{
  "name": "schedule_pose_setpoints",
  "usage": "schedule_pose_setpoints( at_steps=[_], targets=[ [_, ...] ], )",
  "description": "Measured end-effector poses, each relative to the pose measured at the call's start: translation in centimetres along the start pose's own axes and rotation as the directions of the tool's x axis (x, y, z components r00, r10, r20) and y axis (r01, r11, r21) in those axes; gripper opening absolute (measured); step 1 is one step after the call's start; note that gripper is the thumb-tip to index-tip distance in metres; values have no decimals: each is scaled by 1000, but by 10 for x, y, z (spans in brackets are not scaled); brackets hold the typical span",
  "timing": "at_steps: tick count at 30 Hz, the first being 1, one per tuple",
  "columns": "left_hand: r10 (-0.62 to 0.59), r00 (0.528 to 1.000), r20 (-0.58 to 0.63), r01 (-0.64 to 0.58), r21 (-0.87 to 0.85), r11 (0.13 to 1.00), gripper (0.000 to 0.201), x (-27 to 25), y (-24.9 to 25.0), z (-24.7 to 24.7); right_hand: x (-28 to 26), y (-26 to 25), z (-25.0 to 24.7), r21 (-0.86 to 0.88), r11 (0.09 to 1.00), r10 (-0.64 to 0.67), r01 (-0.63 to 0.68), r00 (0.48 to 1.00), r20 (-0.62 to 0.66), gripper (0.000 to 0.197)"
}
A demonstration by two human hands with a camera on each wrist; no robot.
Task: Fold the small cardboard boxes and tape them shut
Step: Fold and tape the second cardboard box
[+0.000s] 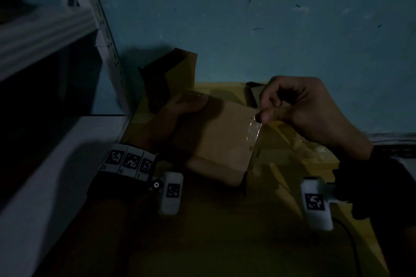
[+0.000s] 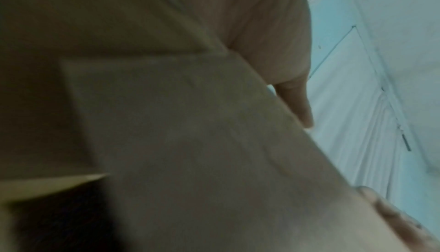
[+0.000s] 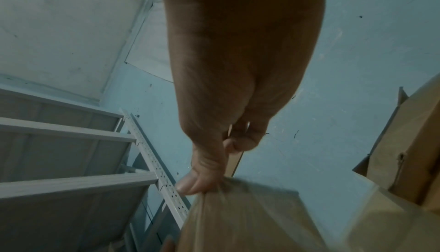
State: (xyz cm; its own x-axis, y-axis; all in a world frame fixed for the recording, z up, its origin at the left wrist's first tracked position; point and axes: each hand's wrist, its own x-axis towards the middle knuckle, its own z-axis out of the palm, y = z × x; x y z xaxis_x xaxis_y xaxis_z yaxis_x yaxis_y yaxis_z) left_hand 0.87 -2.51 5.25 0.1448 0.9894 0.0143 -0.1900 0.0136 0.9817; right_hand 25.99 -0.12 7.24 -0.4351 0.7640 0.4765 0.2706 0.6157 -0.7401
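Held a small cardboard box [image 1: 216, 139] mid-frame in the head view, above the yellow-brown desk [image 1: 292, 243]. Left hand [image 1: 180, 108] wrapped round the box's left side, thumb lying flat on top, fingertips [image 2: 390, 216] curled over the far edge in the left wrist view. Right hand [image 1: 308, 110] sat just at the box's upper right corner, thumb and forefinger pinching a strip of clear tape [image 1: 255, 130] hanging down the right edge; other fingers loosely curled. Same pinch seen in the right wrist view, thumb [image 3: 202, 173] pressed right at the box's top corner. Pretty dark overall. Spotted another open box [image 1: 171, 74] behind, against the blue wall [image 1: 270, 29], plus a white metal shelf [image 1: 45, 33] upper left.
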Motion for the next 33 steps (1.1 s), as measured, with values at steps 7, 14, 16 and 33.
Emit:
schedule_pose_setpoints(
  at_steps=[7,14,16,33],
  targets=[
    [79,994,-78,-77,22,997,33,8,2,3,1,5,-6,13,998,-56,58,994,-95,22],
    [53,997,-63,-51,29,998,36,7,6,2,3,4,-5,-105,984,-150,146,988,-31,20],
    [51,997,-65,-48,41,998,36,7,5,1,2,4,-4,-132,985,-113,108,993,-27,20],
    [-15,998,-55,30,288,957,20,9,-2,-4,2,25,0,-272,948,-149,164,986,74,18]
  ],
)
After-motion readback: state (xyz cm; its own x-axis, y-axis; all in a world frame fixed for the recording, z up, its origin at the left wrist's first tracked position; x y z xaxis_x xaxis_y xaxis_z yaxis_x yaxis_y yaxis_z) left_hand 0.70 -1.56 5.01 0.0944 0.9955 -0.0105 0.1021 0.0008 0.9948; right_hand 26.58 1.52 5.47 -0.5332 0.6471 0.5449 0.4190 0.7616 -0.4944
